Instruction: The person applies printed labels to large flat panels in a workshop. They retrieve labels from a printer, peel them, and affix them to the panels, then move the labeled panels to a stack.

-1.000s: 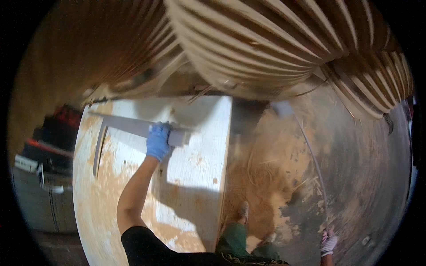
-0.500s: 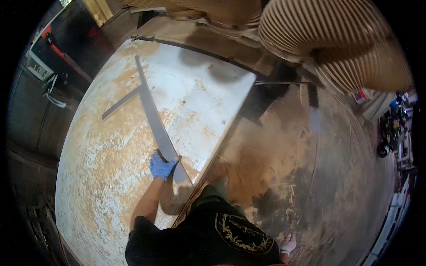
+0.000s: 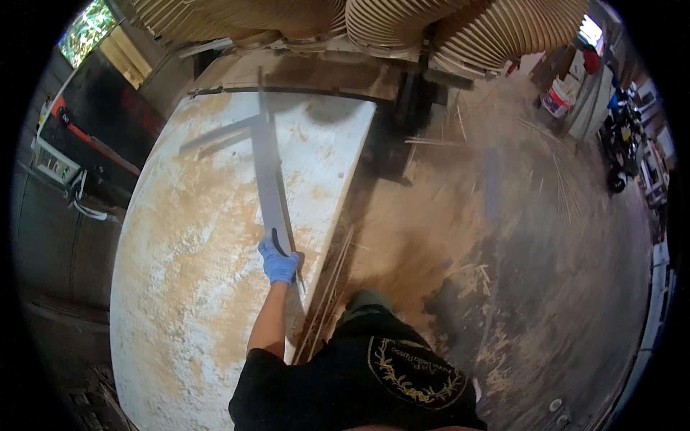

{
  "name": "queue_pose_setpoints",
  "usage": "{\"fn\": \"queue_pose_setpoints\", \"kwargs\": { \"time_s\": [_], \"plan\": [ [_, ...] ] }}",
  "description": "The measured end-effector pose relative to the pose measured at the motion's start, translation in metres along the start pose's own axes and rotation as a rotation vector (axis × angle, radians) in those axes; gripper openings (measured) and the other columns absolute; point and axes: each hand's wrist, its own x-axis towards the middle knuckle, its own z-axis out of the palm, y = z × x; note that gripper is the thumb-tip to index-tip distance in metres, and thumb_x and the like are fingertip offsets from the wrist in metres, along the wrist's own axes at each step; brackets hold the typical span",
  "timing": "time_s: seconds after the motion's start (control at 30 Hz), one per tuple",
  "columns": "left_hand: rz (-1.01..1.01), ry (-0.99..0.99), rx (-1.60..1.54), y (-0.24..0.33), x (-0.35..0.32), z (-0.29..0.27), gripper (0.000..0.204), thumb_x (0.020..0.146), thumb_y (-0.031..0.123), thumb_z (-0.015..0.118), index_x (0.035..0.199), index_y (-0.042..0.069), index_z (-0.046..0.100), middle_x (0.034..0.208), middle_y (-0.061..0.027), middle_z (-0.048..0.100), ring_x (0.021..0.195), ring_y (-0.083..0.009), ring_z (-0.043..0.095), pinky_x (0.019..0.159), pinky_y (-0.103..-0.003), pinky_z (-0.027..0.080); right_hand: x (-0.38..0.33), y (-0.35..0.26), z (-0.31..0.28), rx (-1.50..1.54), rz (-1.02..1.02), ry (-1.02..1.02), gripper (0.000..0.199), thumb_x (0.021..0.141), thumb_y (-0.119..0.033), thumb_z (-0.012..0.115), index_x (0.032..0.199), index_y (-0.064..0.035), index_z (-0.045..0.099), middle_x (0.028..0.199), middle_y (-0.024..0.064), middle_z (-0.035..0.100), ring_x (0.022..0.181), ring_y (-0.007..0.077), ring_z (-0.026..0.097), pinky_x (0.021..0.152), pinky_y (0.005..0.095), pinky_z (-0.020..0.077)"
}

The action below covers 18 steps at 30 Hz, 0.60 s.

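My left hand (image 3: 279, 262), in a blue glove, is closed around the near end of a long grey flat branched piece (image 3: 267, 161). This piece has a shorter arm slanting off to the left and a narrow tip at the far end. A dark curved mark or slot shows on it just by my fingers. It is tilted up off the white table (image 3: 323, 144), and its shadow falls on the dusty top. Only a pale sliver of my right hand (image 3: 476, 388) shows at the edge of my black shirt; its fingers are hidden.
Sawdust coats the table and the brown floor (image 3: 410, 237). Thin wood strips (image 3: 330, 287) lie along the table's right side. Ribbed hoses (image 3: 402, 25) hang behind it. A grey strip (image 3: 491, 183) lies on the floor, with a white bucket (image 3: 559, 99) farther back.
My left hand has gone from lying on the piece to gripping it. The piece has lifted off the table and swung toward the right. My right hand has slipped mostly out of sight.
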Motion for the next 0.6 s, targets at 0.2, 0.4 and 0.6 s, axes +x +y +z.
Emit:
{"fn": "queue_pose_setpoints", "kwargs": {
  "time_s": [0.2,0.4,0.6],
  "plan": [
    [0.156,-0.148,0.249,-0.047,0.101,-0.010,0.100,0.050,0.023,0.073,0.135,0.011,0.020,0.130,-0.0180,0.029,0.113,-0.0336,0.042,0.092,-0.034,0.040,-0.027,-0.037,0.017,0.729,0.425,-0.138,0.019,0.082,-0.022,0.051,0.074,-0.0044,0.051,0.056,0.0118,0.050,0.048,0.0200,0.046,0.049,0.0338,0.0406],
    [0.181,-0.375,0.405,-0.046,0.167,-0.028,0.103,0.053,0.023,0.076,0.137,0.014,0.016,0.131,-0.0207,0.030,0.116,-0.0357,0.038,0.093,-0.035,0.038,-0.057,-0.096,0.031,0.430,0.203,-0.070,0.021,0.085,-0.019,0.044,0.072,-0.0046,0.052,0.056,0.0022,0.049,0.051,0.0116,0.042,0.049,0.0250,0.0359],
    [0.394,-0.483,0.410,-0.033,0.176,-0.039,0.090,0.054,0.026,0.073,0.133,0.020,0.029,0.129,-0.0227,0.028,0.112,-0.0367,0.041,0.091,-0.036,0.039,-0.078,-0.169,0.036,0.267,0.188,-0.046,0.020,0.086,-0.019,0.044,0.074,-0.0047,0.051,0.060,-0.0019,0.044,0.057,0.0065,0.037,0.051,0.0218,0.0321]
  ]
}}
